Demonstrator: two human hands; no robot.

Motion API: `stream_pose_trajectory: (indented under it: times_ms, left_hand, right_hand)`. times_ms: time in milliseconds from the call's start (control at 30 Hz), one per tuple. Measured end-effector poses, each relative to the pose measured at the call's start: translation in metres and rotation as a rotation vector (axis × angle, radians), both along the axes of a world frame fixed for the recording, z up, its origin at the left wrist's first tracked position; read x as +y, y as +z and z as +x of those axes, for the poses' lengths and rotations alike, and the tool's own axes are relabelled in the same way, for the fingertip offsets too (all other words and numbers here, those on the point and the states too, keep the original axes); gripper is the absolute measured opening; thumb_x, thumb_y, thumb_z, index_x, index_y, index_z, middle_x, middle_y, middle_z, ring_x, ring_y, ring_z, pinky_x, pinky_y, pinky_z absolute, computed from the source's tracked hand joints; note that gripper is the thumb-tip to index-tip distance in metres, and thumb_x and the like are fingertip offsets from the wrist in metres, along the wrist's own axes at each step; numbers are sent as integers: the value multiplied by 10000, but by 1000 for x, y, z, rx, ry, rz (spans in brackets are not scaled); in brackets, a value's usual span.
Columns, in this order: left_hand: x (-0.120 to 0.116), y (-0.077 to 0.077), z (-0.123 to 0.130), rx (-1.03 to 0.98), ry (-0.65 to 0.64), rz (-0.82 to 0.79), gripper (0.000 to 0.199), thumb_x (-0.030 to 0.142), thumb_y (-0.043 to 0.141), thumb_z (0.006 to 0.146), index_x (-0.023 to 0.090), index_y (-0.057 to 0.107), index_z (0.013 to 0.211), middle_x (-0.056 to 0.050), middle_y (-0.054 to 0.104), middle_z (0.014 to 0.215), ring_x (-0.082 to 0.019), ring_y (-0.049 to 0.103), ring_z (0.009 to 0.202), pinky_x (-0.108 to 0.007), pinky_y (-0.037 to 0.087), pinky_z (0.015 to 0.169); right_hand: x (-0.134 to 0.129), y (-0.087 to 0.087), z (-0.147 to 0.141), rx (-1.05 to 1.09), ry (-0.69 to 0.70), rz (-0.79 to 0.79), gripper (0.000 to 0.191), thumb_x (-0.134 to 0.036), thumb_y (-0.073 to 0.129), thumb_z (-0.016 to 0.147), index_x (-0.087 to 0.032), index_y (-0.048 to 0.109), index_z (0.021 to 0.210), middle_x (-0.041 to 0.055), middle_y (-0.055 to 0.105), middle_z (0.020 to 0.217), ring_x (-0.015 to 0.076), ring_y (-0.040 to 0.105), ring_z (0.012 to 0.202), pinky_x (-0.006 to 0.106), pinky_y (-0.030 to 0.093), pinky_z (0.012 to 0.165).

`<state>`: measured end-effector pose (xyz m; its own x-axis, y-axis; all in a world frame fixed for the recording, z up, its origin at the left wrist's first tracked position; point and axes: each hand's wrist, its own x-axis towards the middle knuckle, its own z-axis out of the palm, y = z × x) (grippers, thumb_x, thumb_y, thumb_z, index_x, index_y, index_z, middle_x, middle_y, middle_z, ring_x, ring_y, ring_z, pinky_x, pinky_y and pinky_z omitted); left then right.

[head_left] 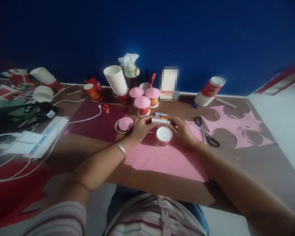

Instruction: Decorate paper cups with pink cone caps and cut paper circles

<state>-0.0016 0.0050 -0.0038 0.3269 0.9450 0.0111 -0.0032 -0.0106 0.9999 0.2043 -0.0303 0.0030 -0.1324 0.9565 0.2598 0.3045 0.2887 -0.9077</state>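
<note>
The left hand (142, 129) and the right hand (183, 129) hold a white tube (161, 121) between them, each pinching near one end with thumb and fingers. The tube is level, just behind a short red cup (161, 143), which stands with its white round face up on the pink paper (167, 161). I judge the tube to be light, stiff and a little slippery, so its two ends are good places for the fingertips. The cup seems to be of thin card, also very light; it can dent, and it is better to take it softly around the side, near the rim. The paper is soft and bends easily. Both ends of the tube are covered by fingers, so I cannot tell if a cap is on. The small things behind the tube are partly hidden, and the picture is somewhat blurred.
</note>
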Motion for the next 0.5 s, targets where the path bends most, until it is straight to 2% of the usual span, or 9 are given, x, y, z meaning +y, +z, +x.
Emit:
stream_pose_trajectory:
  times_ms: [100,233,300,500]
  left_hand:
    - [-1,1,-1,17,-12,4,327,430,815,768,180,781,977,-56,783,958,-197,700,893,-330,563,828]
    - [-4,2,-3,62,-28,46,351,442,819,764,182,778,997,-57,775,953,-200,695,875,-332,566,806]
    - [-4,2,-3,82,-24,67,357,444,813,772,191,778,1021,-57,776,971,-201,696,883,-328,563,802]
    - [-2,0,-1,29,-10,-6,315,447,781,795,171,763,945,-53,762,878,-177,680,790,-313,551,738]
  right_hand:
    - [-4,0,1,-29,-17,11,300,-393,716,878,-242,755,1135,85,785,1087,275,714,971,423,568,827]
    - [-7,4,-1,95,1,-140,280,-432,651,932,-192,770,1013,58,774,905,195,681,769,331,544,681]
    - [-5,6,1,104,-11,-146,264,-431,671,915,-194,778,964,34,752,807,176,651,706,315,527,652]
    - [1,3,7,-185,-28,213,233,-367,677,929,-235,760,1102,73,800,987,206,701,771,352,536,707]
